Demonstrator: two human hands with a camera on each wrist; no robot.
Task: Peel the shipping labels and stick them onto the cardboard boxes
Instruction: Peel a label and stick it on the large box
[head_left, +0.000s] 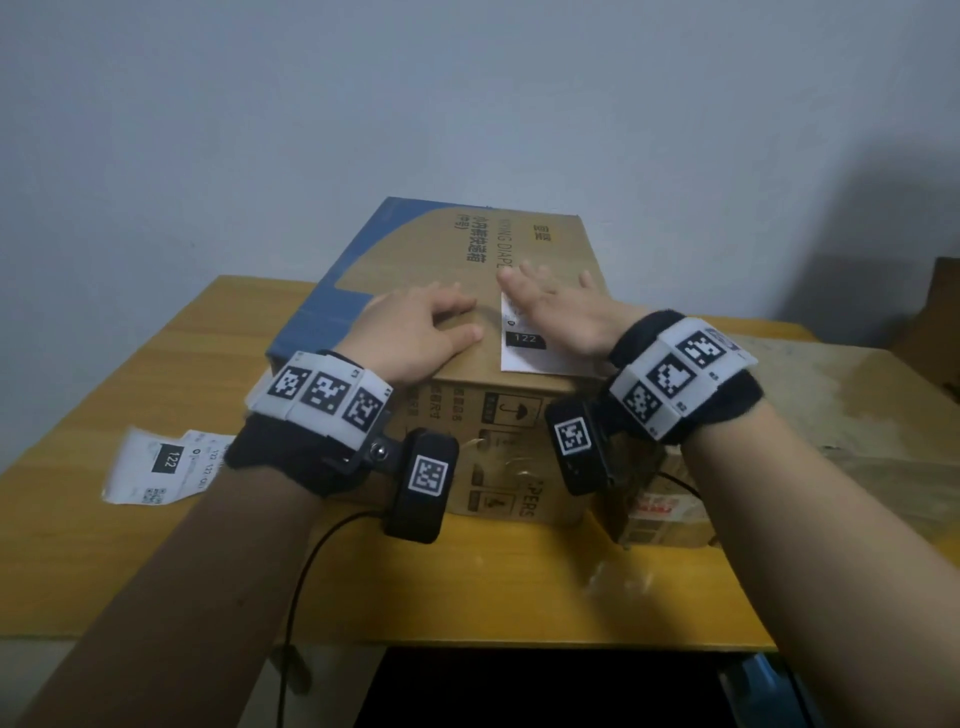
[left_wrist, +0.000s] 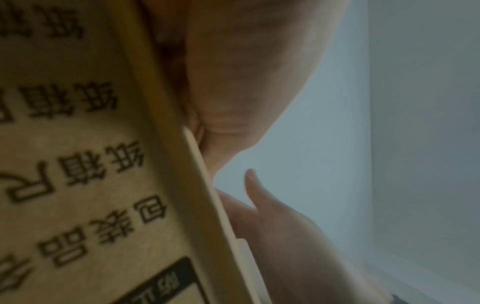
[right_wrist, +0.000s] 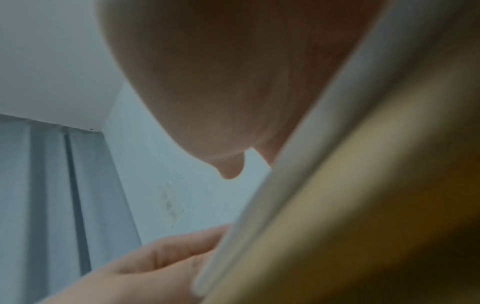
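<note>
A brown cardboard box (head_left: 415, 260) with a blue left side stands in the middle of the yellow table (head_left: 467, 587). On the box top, near its front right corner, lies a white shipping label (head_left: 524, 358) with a black "122" block. My right hand (head_left: 556, 306) lies flat on this label, fingers straight and spread. My left hand (head_left: 415, 332) rests palm down on the box top just left of the label and holds nothing. In the left wrist view, the box's printed front (left_wrist: 78, 164) and the label's white edge (left_wrist: 205, 164) show under my palm (left_wrist: 246, 72).
Two more white labels (head_left: 156, 462) lie on the table to the left of the box. A smaller taped carton (head_left: 660, 514) sits at the box's front right corner. A broad worn board (head_left: 831, 395) is behind it. A black cable (head_left: 311, 561) hangs over the front edge.
</note>
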